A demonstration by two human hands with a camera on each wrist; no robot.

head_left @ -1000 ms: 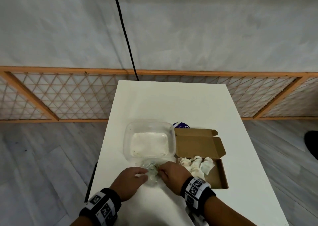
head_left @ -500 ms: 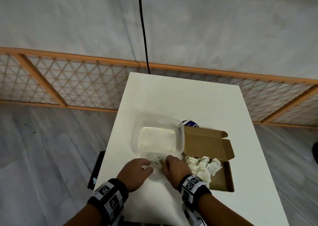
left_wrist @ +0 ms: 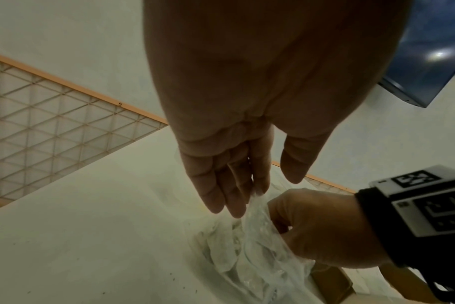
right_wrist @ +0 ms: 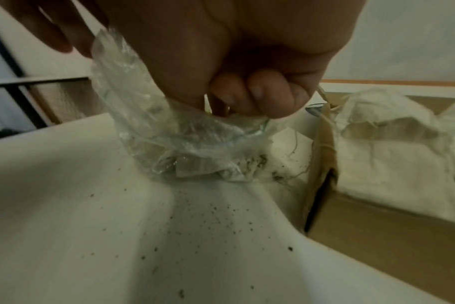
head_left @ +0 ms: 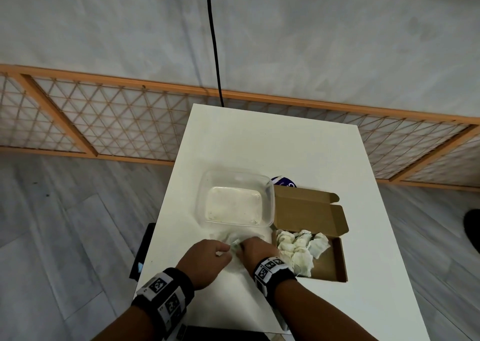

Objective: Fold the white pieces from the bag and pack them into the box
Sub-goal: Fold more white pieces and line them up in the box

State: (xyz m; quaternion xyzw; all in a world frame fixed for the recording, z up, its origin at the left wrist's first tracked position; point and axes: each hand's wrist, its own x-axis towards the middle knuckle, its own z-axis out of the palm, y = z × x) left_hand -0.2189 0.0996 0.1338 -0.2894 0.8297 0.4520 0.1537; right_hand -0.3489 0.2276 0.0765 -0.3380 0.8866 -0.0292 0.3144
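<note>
Crinkly clear plastic bag (right_wrist: 153, 131) sits low in the middle of the bench (head_left: 285, 143). Right hand (head_left: 257, 250) pinches it; left hand (left_wrist: 234, 156) touches it, fingers straight. Next: pull out a white piece for the box (head_left: 335, 268), where folded white pieces (head_left: 298, 244) lie.

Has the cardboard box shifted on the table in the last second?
No. The cardboard box still sits against the right side of the clear container; only the view shifted.
</note>
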